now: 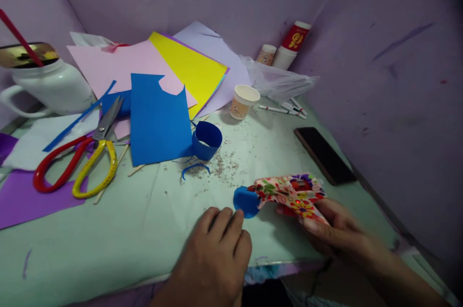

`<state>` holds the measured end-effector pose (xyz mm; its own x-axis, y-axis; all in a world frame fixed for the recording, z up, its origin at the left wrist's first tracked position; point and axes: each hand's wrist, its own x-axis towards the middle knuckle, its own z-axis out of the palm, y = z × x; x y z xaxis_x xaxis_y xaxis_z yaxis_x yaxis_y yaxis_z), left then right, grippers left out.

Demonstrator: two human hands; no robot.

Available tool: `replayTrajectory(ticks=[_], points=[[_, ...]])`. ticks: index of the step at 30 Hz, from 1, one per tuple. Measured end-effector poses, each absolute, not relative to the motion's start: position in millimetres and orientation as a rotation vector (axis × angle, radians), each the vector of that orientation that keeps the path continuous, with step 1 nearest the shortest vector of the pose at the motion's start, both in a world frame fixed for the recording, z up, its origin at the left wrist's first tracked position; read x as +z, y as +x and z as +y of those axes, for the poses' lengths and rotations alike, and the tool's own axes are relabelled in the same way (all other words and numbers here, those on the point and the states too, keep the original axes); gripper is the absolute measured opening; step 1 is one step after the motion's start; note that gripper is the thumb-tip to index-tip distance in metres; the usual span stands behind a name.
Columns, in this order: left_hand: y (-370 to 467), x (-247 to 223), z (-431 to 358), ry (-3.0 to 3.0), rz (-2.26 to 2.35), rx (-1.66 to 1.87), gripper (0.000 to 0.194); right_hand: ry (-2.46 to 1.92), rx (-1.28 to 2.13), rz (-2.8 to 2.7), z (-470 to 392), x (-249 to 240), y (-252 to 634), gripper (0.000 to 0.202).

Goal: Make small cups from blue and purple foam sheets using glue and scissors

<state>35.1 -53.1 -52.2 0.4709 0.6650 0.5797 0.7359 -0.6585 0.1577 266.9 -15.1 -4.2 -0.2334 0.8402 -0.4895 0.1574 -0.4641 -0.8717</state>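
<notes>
In my right hand point(338, 225) is a glue gun point(285, 190) with a bright floral pattern; my fingers are closed round its handle. Its red nozzle points left, over the upper right part of a small blue paper disc point(246, 203) lying on the table. My left hand point(220, 244) rests palm down just below the disc. Its fingers are loosely bent, and the index fingertip is at the disc's lower left edge; whether it presses on the paper I cannot tell. Beyond the disc stands a blue paper ring point(207, 142), with a curved blue scrap point(195, 168) beside it.
Red-and-yellow-handled scissors point(90, 152) lie at left near a cut blue sheet point(155, 128). Behind are coloured papers point(191, 75), a white mug point(54, 85) and stacked cups point(289, 48). A paper cup point(244, 102), pens point(277, 110) and a phone point(323, 155) are on the right.
</notes>
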Motion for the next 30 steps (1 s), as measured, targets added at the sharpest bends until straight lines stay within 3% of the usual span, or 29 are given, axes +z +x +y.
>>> replayTrajectory(ticks=[11, 22, 30], points=[[35.9, -51.2, -56.7, -2.597, -1.267, -0.901, 0.019, -1.545, 1.764, -1.598, -6.7, 12.9, 261.4, 0.045], [36.8, -49.5, -53.2, -2.588, -1.259, -0.892, 0.023, -1.71, 1.361, -1.983, -3.6, 15.0, 255.1, 0.05], [37.4, -49.9, -54.0, -2.566, -1.271, -0.916, 0.027, -1.714, 1.314, -2.038, -2.5, 20.1, 247.1, 0.055]])
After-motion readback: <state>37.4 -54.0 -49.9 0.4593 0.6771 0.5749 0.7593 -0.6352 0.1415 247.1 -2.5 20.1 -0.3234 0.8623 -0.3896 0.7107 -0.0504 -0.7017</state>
